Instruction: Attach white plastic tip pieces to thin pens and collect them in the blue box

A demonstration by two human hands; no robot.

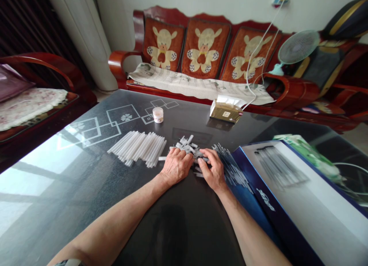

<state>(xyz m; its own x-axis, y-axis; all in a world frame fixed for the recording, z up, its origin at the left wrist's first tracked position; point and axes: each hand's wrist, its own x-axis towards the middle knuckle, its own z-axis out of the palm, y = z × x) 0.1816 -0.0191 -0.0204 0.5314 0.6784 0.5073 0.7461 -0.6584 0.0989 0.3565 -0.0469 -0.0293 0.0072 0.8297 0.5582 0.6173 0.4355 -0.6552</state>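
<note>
Glossy black tabletop, patterned with pale interlocking squares at its far left, stretches before a carved red-brown wooden sofa. On it, between a fan of translucent white plastic tubes on the left and a bundle of thin dark-tipped grey rods on the right, lies a loose heap of small white and grey plastic pieces. The left hand rests palm-down at the heap's near edge, fingers curled over it; whether they grip anything I cannot tell. The right hand is bent around the other side, thumb and forefinger close to the pieces, but their tips are too small and blurred to show if something is pinched. Probably the pieces are light, stiff and smooth, apt to skid or roll, so a fingertip pinch across the middle of one should suit. The slender rods look easier to bend; mid-length seems the kindest hold. Beside them, a blue-sided open box with a white interior holds more grey rods.
</note>
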